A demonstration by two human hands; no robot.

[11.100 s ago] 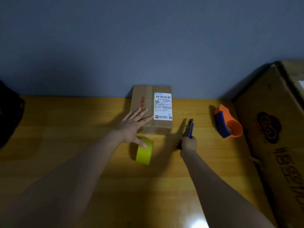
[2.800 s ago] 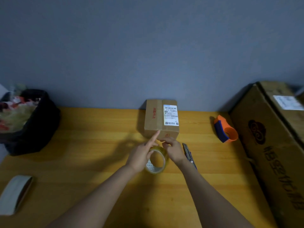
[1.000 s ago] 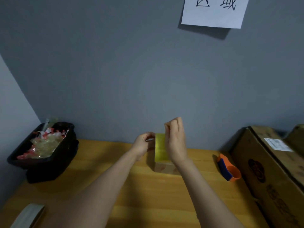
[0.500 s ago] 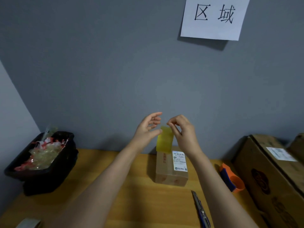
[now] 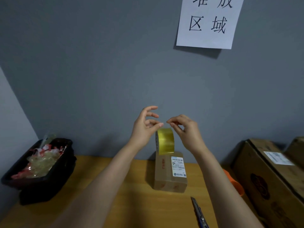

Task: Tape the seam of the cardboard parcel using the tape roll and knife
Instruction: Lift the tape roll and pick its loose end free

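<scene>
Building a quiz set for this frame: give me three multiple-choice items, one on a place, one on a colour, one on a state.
1. Where does the utility knife lie?
A. on the parcel
B. on the table, nearer the camera than the parcel
C. in the black bin

2. What colour is the tape roll?
A. yellow
B. blue
C. white

3. How is the tape roll held?
A. lying flat on the table
B. raised above the cardboard parcel between both hands
C. stuck to the wall

Key: B, the knife rests on the wooden table; A, its band shows yellow; B, the left hand and right hand hold it aloft.
</scene>
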